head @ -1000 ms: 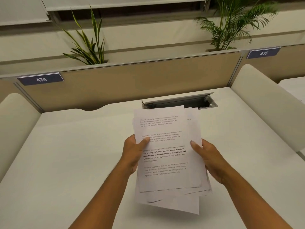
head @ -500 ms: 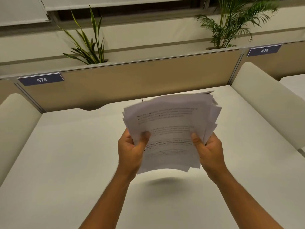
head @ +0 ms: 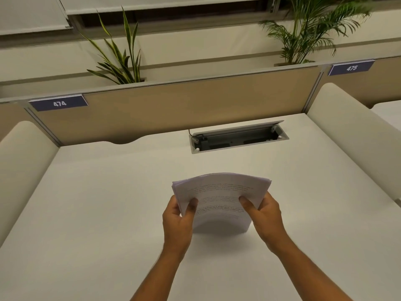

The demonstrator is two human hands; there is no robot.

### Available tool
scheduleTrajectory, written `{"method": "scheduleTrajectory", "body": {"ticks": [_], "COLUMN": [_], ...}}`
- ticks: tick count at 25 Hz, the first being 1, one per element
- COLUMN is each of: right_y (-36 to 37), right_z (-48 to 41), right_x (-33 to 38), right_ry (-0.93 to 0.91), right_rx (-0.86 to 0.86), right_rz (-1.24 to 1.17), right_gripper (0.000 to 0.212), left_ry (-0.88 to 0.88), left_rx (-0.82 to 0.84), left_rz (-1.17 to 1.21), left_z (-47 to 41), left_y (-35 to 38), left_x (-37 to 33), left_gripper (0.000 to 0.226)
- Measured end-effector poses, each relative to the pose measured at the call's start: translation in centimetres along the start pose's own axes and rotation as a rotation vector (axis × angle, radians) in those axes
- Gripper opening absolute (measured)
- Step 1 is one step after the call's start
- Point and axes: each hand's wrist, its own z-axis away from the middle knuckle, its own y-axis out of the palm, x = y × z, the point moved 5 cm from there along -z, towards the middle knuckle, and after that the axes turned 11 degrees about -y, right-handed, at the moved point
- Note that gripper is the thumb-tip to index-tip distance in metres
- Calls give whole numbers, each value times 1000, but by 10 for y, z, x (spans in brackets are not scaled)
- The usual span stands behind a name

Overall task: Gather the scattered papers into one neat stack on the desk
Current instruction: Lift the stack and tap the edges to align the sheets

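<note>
A stack of printed white papers (head: 221, 198) stands on its lower edge on the white desk (head: 97, 213), near the middle. The sheets bow backward at the top and their edges look lined up. My left hand (head: 179, 220) grips the stack's left side, thumb on the front sheet. On the right side my right hand (head: 263, 216) holds it the same way. Both forearms reach in from the bottom of the view.
An open cable hatch (head: 238, 137) is set into the desk behind the papers. A tan partition (head: 184, 105) with labels 474 and 475 closes the back. Padded cream dividers (head: 351, 135) flank both sides. Two plants (head: 121, 57) stand beyond the partition.
The papers were held up, loose and fanned, above the desk. Both hands brought them down and forward; the stack's lower edge now rests on the desk and the sheets are squared together.
</note>
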Motion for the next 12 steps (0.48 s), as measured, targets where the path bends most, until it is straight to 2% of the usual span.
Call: {"method": "scheduleTrajectory", "body": {"ticks": [6, 12], "right_y": [7, -5], "right_z": [-1, -6], "right_x": [10, 12], "right_ry": [-19, -43], "right_rx": [-11, -20], "right_rz": [-21, 6], "right_gripper": [18, 37], "left_ry": [-4, 69], "left_rx": [-57, -43], "left_rz": [76, 99], "left_z": [13, 13], "left_y": [14, 13], "left_x": [-3, -15], "left_gripper": [23, 25]}}
